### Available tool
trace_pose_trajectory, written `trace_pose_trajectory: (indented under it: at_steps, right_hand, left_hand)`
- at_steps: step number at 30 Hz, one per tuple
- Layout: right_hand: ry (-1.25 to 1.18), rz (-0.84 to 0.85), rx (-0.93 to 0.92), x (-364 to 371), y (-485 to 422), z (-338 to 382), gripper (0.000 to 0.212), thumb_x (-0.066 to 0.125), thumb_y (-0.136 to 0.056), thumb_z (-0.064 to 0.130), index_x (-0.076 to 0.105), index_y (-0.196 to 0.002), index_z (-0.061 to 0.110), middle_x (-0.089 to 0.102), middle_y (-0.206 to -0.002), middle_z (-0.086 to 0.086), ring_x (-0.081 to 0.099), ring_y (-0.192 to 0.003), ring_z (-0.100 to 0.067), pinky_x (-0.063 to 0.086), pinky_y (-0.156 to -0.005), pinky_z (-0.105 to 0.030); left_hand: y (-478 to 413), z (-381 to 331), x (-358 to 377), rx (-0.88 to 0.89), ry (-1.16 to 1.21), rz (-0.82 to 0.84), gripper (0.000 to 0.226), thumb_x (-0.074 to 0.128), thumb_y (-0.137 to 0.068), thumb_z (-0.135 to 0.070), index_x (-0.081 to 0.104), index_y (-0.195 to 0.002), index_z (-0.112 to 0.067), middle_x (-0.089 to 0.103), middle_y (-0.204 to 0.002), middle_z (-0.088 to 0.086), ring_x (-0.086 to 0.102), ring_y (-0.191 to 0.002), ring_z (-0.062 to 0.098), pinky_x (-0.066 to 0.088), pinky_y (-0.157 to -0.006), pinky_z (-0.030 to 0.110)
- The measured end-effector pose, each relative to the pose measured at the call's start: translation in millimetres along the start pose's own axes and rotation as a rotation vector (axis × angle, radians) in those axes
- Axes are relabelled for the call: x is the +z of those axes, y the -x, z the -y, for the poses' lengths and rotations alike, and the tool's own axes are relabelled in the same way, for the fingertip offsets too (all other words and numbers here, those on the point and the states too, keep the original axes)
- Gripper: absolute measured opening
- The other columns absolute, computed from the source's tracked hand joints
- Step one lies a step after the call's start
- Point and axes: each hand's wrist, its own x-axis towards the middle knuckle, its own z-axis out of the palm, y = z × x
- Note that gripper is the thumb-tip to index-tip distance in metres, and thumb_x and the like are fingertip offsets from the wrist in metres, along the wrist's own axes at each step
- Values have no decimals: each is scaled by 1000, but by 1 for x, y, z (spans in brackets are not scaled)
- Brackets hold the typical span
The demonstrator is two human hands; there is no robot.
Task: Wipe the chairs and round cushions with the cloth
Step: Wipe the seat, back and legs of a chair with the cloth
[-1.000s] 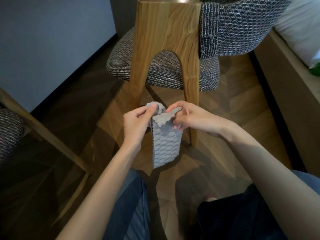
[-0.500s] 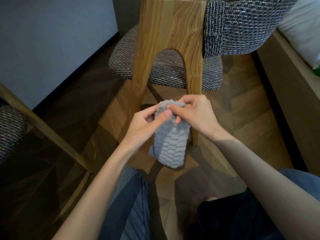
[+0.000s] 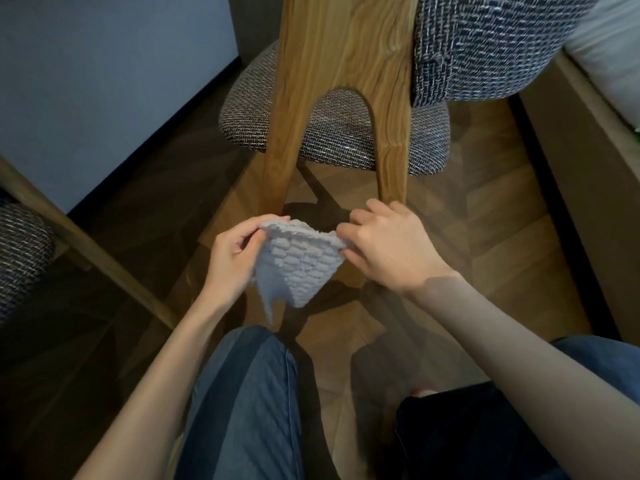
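— Grey knitted cloth [image 3: 298, 265] is held up in the air between both hands, above the knees and just short of the wooden chair [image 3: 343, 64]. How can it be expected to handle?

— Soft and light, it may be judged. It sags to a point below the grip, and a loose corner dangles. No stiffness can be counted on, so it would best be bunched or folded into a pad before it is pressed on anything. Its bobbled surface is likely to catch on the woven seat cushion [image 3: 346, 133] rather than slide.

— And how is it gripped?

— Its top edge is pinched at one corner by the left hand [image 3: 232, 258], thumb against curled fingers. The other corner is pinched by the right hand [image 3: 388, 247], whose fingers are curled down over the edge. Nothing else is touched by it.

— What cannot be made out?

— The top of the chair is cut off, as is most of the padded backrest [image 3: 485, 46]. The middle of the cushion is hidden behind the wooden legs. Of a second chair [image 3: 20, 258] at the left, only a slanting leg and a patch of woven seat are shown. The right fingertips are hidden by the back of that hand. Whether the cloth is damp cannot be told, and no wiped part can be told from an unwiped one.
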Motion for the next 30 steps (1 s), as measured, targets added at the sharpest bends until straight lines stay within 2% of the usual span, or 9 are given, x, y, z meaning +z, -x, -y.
trace_pose_trajectory:
  at_steps: [3, 7, 12, 17, 20, 22, 24, 27, 30]
  right_hand:
    - [-11, -132, 100, -4, -2, -5, 16, 65, -82, 30, 63, -80, 15, 64, -74, -2, 55, -74, -25, 34, -59, -30]
    - [-194, -145, 236, -7, -2, -4, 19, 68, -83, 28, 54, -86, 17, 67, -97, -1, 55, -90, -23, 45, -62, -34]
    - [-135, -109, 265, -3, 0, -8, 19, 59, -90, 30, 43, -84, 21, 61, -82, 4, 55, -79, -20, 30, -57, -28]
    - [-848, -120, 455, -2, -6, -17, 27, 70, -86, 18, 44, -80, 19, 51, -59, 12, 46, -54, -2, 39, -53, -20]
    - [-1220, -131, 506, -1, -11, -17, 27, 64, -90, 9, 40, -90, 21, 65, -75, -2, 61, -68, -12, 52, -61, -39]
    - [-1404, -200, 512, -2, -14, -15, 26, 59, -93, 4, 38, -99, 17, 66, -90, -11, 66, -75, -15, 57, -63, -37]
    - [-1473, -316, 490, -3, -16, -14, 25, 56, -94, 0, 37, -102, 15, 65, -94, -11, 65, -74, -9, 54, -60, -24]
    - [-1482, -407, 465, -3, -18, -15, 26, 53, -95, -1, 36, -107, 13, 65, -97, -10, 64, -77, -10, 54, -61, -23]
    - [-1524, -464, 491, -5, -19, -20, 27, 51, -96, -1, 33, -112, 11, 65, -102, -14, 64, -82, -15, 55, -66, -29]
  left_hand:
    - [1, 7, -7, 7, -4, -80, 25, 50, -96, -12, 64, -112, -25, 67, -103, -30, 59, -109, -3, 45, -87, 9]
    - [0, 12, -6, -38, 30, -103, 22, 51, -96, -20, 67, -111, -18, 70, -107, -13, 62, -108, 6, 49, -90, 19]
    - [-4, 8, 1, -36, 10, -57, 16, 50, -98, -17, 63, -106, -21, 66, -104, -8, 61, -103, 9, 49, -88, 26]
    - [-11, -1, 10, -86, 83, -71, 16, 43, -101, -20, 55, -103, -30, 61, -107, -6, 59, -104, 11, 50, -87, 31]
    - [-16, -7, 13, -109, 52, -96, 17, 35, -104, -22, 49, -105, -31, 58, -103, -14, 57, -98, -1, 47, -85, 25]
    - [-20, -9, 16, -126, 43, -89, 15, 34, -104, -25, 48, -110, -29, 57, -107, -16, 56, -100, -4, 47, -89, 27]
    - [-20, -10, 18, -173, 175, -51, 22, 35, -103, -33, 44, -123, -28, 56, -120, -12, 56, -112, 0, 49, -96, 33]
    - [-16, -7, 20, -290, 472, 101, 61, 42, -90, -54, 30, -143, -25, 50, -140, -4, 52, -125, 10, 48, -99, 37]
    - [-4, -2, 23, -345, 365, 263, 56, 55, -84, -42, 48, -134, -19, 61, -129, -4, 58, -119, 14, 50, -97, 31]
